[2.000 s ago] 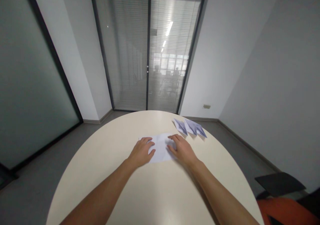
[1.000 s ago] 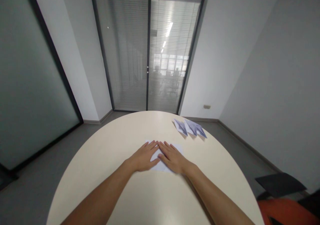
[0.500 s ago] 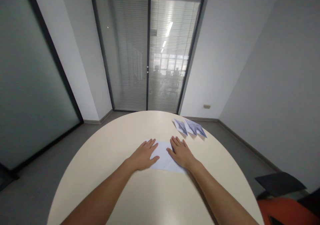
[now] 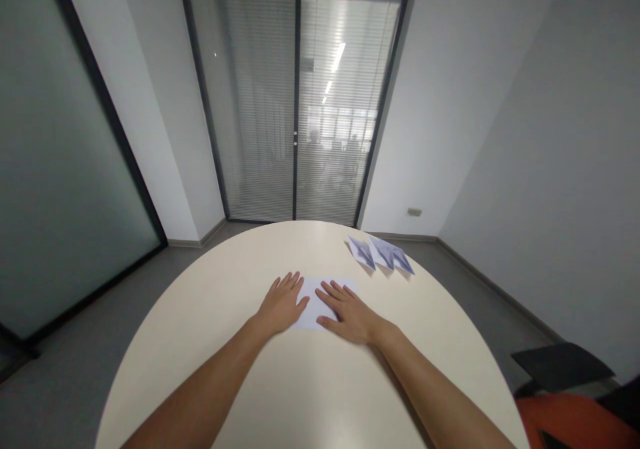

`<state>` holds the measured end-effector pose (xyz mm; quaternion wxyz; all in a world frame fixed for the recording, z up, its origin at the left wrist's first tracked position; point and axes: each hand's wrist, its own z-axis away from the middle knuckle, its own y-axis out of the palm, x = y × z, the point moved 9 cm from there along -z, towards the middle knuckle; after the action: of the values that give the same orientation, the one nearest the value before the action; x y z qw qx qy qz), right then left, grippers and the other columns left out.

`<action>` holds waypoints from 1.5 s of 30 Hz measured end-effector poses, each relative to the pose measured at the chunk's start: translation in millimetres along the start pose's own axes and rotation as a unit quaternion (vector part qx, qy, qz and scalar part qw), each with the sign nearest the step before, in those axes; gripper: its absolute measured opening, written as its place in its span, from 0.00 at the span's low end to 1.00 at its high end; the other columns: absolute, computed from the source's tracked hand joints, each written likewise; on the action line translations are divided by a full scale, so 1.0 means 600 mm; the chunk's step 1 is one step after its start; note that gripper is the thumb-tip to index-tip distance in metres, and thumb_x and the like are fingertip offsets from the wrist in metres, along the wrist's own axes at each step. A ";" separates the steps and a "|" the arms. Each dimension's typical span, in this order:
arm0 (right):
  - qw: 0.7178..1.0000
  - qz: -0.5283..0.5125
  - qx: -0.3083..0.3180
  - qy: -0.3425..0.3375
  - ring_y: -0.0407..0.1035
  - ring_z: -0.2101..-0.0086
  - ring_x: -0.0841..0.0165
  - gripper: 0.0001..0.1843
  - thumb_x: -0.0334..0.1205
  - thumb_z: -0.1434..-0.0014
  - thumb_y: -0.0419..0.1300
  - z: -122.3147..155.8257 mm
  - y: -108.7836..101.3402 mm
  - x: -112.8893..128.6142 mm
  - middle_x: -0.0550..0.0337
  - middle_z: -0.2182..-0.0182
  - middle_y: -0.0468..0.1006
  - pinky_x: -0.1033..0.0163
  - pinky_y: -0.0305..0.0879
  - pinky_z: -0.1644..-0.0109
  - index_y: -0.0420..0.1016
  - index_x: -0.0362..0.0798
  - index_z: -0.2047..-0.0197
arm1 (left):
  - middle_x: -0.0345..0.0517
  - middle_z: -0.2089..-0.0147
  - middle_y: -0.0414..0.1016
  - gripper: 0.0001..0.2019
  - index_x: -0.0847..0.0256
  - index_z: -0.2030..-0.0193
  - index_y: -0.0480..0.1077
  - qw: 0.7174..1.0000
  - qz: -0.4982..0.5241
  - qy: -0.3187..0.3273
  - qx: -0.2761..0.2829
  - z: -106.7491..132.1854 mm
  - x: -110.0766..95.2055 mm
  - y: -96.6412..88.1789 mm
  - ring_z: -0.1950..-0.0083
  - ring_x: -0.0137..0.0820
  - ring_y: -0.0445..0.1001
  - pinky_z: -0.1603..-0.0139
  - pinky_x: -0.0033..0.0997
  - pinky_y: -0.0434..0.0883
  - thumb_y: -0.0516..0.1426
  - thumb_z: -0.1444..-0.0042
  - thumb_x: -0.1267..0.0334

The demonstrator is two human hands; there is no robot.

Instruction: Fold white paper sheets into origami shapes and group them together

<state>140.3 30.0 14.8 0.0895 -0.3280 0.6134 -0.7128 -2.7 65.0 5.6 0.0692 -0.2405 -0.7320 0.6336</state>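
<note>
A flat sheet of white paper [image 4: 311,308] lies on the pale round table [image 4: 320,382] in front of me, partly covered by both hands. My left hand [image 4: 283,302] rests over its left edge, palm down with the fingers spread. Across the right part of the sheet lies my right hand [image 4: 347,312], also flat, its fingers apart and pointing up and left. Neither hand grips anything. Beyond my right hand, near the table's far right edge, stand several folded paper pieces [image 4: 383,254].
An orange and black chair [image 4: 570,416] stands at the lower right, beside the table. Past the far table edge are glass doors with blinds [image 4: 295,102]. A frosted glass panel [image 4: 65,169] is on the left.
My right hand has slid left and inward over the paper. The paper and my left hand have shifted slightly away and left. The folded pieces have not moved.
</note>
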 end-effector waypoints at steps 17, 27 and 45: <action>0.996 0.016 -0.058 0.071 0.37 0.29 0.51 0.43 0.67 0.34 0.44 -0.007 -0.008 -0.055 0.48 0.28 0.45 0.42 0.38 0.29 0.50 0.48 0.26 | 0.49 0.26 0.55 0.25 0.56 0.31 0.60 0.986 0.061 0.153 0.015 0.017 -0.051 -0.020 0.26 0.39 0.52 0.27 0.46 0.53 0.47 0.31 0.53; 0.997 0.010 -0.053 -0.054 0.51 0.32 0.52 0.33 0.57 0.34 0.52 0.002 -0.027 -0.006 0.47 0.31 0.57 0.39 0.44 0.30 0.61 0.51 0.30 | 0.54 0.25 0.48 0.28 0.59 0.28 0.57 0.997 0.025 0.029 0.062 0.007 -0.007 -0.002 0.24 0.46 0.45 0.27 0.51 0.48 0.45 0.31 0.51; 0.991 0.003 -0.128 -0.038 0.59 0.36 0.52 0.32 0.55 0.34 0.55 0.005 -0.043 -0.041 0.43 0.36 0.66 0.45 0.54 0.32 0.68 0.44 0.34 | 0.55 0.28 0.58 0.33 0.57 0.34 0.66 1.000 0.025 -0.002 -0.002 0.005 0.020 -0.018 0.27 0.55 0.53 0.30 0.58 0.53 0.53 0.39 0.40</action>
<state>167.9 46.8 30.1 0.0722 -0.3617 0.6965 -0.6155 -17.1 66.4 12.8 0.0514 -0.2582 -0.7271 0.6340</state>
